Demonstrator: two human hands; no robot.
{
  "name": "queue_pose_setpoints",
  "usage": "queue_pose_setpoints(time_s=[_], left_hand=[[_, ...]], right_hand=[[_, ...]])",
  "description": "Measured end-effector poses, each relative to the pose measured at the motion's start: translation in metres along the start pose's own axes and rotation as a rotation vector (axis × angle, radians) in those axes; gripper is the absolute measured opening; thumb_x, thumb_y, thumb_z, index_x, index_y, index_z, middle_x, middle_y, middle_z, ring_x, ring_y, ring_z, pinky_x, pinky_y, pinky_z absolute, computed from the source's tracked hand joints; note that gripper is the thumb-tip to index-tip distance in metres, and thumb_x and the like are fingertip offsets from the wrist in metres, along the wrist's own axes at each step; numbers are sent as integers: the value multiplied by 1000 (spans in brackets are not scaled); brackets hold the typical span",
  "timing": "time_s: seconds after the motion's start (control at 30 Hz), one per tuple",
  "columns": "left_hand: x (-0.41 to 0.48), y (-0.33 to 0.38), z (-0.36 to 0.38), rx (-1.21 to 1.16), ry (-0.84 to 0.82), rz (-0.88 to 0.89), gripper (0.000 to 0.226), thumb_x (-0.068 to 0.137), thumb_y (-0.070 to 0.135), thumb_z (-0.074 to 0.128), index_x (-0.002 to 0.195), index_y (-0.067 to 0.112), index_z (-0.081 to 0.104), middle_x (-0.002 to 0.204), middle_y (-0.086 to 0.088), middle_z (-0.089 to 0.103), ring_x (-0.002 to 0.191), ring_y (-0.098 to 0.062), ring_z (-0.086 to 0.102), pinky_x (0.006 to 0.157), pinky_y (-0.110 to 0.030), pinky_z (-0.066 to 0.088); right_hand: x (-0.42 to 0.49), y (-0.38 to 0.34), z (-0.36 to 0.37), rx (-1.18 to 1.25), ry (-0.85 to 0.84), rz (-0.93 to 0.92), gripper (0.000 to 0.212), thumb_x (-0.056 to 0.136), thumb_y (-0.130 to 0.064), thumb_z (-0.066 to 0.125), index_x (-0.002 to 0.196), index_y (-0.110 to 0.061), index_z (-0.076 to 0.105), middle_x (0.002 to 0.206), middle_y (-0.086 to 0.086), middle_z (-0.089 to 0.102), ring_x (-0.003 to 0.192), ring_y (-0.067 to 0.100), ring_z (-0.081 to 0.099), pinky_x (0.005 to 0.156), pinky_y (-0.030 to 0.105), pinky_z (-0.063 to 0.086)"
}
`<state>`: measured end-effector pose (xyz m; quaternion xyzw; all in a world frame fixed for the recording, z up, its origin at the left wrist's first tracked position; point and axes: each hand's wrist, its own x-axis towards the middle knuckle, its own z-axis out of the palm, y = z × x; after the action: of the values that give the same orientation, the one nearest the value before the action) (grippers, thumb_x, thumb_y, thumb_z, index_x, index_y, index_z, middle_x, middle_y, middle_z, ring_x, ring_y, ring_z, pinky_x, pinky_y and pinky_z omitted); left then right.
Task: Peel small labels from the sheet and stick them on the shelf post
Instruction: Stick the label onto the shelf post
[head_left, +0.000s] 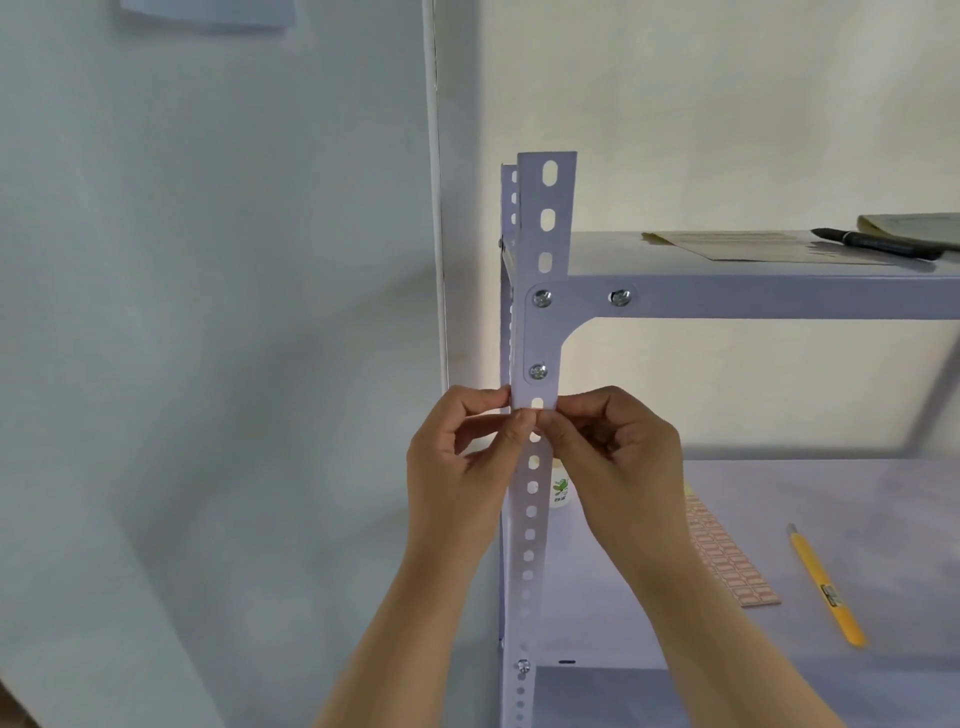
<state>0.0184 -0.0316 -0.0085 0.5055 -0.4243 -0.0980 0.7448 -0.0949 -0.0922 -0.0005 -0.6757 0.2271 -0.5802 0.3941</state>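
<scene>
The pale perforated shelf post (540, 332) stands upright in the middle of the view. Both hands meet on it just below the lowest bracket screw. My left hand (462, 467) pinches the post's left edge between forefinger and thumb. My right hand (618, 457) pinches the right edge, its thumb pressed on the front face next to the left thumb. No label shows under the thumbs. The label sheet (727, 561), with rows of small pinkish labels, lies flat on the middle shelf to the right of my right forearm.
A yellow pen-shaped tool (826, 587) lies on the middle shelf right of the sheet. A small white bottle (560, 491) stands behind the post. On the top shelf (779, 299) lie papers (753, 248) and a black marker (878, 243). A wall is on the left.
</scene>
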Motion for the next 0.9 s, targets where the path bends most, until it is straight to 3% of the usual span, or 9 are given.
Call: queue_pose_setpoints(time_s=[0.13,0.23,0.33,0.43,0.67,0.83,0.9], left_hand=[[2,2,0,6,1,-27,11,84,12,79,87,12,68,92,-8,79,85,-19,78,71,-38,63],[5,3,-5,-10,-56,-53,12,84,13,80,91,10,71,99,-6,80,90,-20,78,80,-43,64],[7,2,-12,-43,-107,-66,13,84,8,79,95,12,74,101,-1,81,94,-19,78,81,-38,63],[5,0,-14,-49,-137,-46,21,84,0,76,100,15,74,104,-1,80,98,-18,76,76,-29,61],[4,-4,-7,-16,-86,-7,19,83,1,78,99,9,72,101,-3,78,91,-13,76,69,-25,59],[9,-2,-9,41,-89,2,17,80,9,82,87,18,69,91,3,77,84,-8,76,68,-30,62],[9,0,-9,55,-82,8,17,80,12,82,83,22,68,89,1,77,83,-7,75,66,-25,60]], right_hand=[[4,-1,-2,-17,-9,7,4,87,-10,74,83,-11,73,72,1,76,67,23,73,66,36,61],[12,-3,-10,2,-119,4,5,89,-3,70,86,-5,73,72,-2,76,61,10,71,62,18,55],[13,-5,-14,3,-178,11,3,87,0,69,87,-2,72,74,-3,76,62,7,71,63,12,52],[10,-6,-14,39,-187,35,6,84,-1,74,88,-5,71,78,1,78,67,14,74,66,18,57],[9,-6,-13,-30,-128,36,9,81,-5,78,88,-6,74,77,5,79,71,25,75,71,35,63],[7,-11,-10,-42,-81,41,7,81,-8,78,81,-14,76,71,-1,78,64,17,75,63,24,59],[7,-13,-9,-44,-68,31,11,83,-7,76,78,-17,76,69,-3,78,60,13,73,60,19,56]])
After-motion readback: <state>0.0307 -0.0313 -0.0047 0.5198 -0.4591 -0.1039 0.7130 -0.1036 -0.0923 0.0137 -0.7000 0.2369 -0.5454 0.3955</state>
